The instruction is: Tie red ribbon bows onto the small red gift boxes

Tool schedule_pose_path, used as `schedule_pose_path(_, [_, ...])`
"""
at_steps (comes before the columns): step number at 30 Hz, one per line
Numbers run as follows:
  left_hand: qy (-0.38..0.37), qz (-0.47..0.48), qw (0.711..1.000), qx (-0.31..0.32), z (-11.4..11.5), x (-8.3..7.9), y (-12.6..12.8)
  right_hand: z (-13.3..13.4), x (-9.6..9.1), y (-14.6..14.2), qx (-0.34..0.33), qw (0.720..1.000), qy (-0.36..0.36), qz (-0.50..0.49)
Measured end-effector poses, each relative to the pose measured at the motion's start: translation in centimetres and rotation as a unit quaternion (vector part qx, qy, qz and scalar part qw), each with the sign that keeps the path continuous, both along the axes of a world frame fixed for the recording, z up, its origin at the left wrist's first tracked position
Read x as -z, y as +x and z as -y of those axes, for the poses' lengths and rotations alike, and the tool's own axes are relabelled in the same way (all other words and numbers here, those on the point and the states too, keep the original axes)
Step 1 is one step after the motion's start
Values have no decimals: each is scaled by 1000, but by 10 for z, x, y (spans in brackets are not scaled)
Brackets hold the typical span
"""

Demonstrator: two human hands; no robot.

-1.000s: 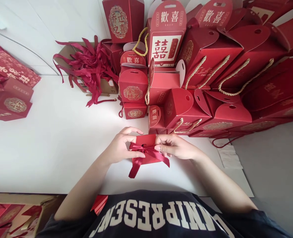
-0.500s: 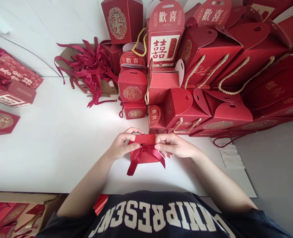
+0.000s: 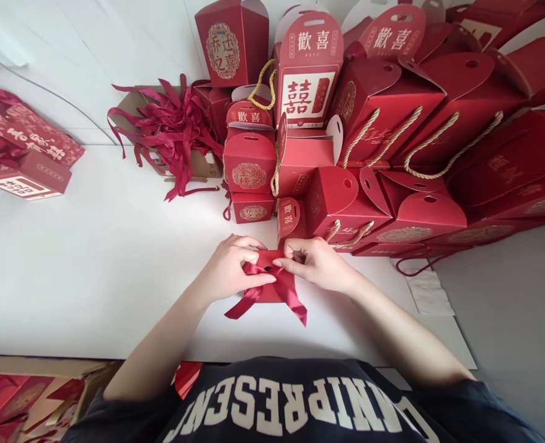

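Note:
A small red gift box stands on the white table close to my body. Across its top runs a dark red satin ribbon, whose two tails fan out toward me. My left hand is closed at the box's left side, with the thumb pressing the ribbon near the middle and the other fingers curled behind. On the right, my right hand pinches the ribbon close to the small hole in the box's top. Parts of the box and the knot are hidden under my fingers.
An open carton heaped with loose ribbons stands at the back. Stacked red gift boxes fill the back right. More boxes are at the far left, and a cardboard box sits below the table's front edge.
My right hand has moved left toward the box's middle, and my left thumb has shifted right over the ribbon. The ribbon tails spread wider. A red box at the left edge has left the view.

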State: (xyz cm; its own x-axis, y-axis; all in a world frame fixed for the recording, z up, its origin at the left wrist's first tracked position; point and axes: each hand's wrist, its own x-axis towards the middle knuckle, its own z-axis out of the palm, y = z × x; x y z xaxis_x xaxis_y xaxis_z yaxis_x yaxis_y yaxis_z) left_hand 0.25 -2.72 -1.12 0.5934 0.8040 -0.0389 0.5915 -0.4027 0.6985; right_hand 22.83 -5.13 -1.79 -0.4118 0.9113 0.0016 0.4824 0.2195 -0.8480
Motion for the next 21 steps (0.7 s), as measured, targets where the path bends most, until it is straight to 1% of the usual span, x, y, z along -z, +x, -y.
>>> schedule_pose_path(2, [-67,22,997,19,-1,-4,-3,4,2,2,20,1000,13,18])
schedule_pose_path(4, [-133,51,989,40,-3,-7,-6,11,1,6,31,999,11,16])
schedule_pose_path(6, [-169,78,981,46,-5,-8,-11,18,-2,9,62,997,27,22])
schedule_pose_path(9, [-182,109,977,35,-7,-6,-15,31,-6,7,102,988,109,47])
schedule_pose_path(11, [-178,125,975,34,-8,-3,-16,38,-7,2,92,981,164,58])
schedule_pose_path(13, [-168,137,976,35,-8,-1,-16,43,-6,-3,71,978,186,66])
schedule_pose_path(15, [-158,144,976,36,-7,1,-16,45,-5,-7,64,982,170,59])
schedule_pose_path(16, [-153,147,977,34,-7,2,-16,45,-4,-8,71,985,148,46])
schedule_pose_path(19, [-147,151,977,39,-5,3,-17,43,-2,-5,112,993,35,-15])
schedule_pose_path(20, [-146,151,977,45,-5,3,-17,42,-2,-3,115,993,-10,-39])
schedule_pose_path(21, [-148,149,976,53,-4,3,-17,40,-1,-1,104,991,-55,-68])
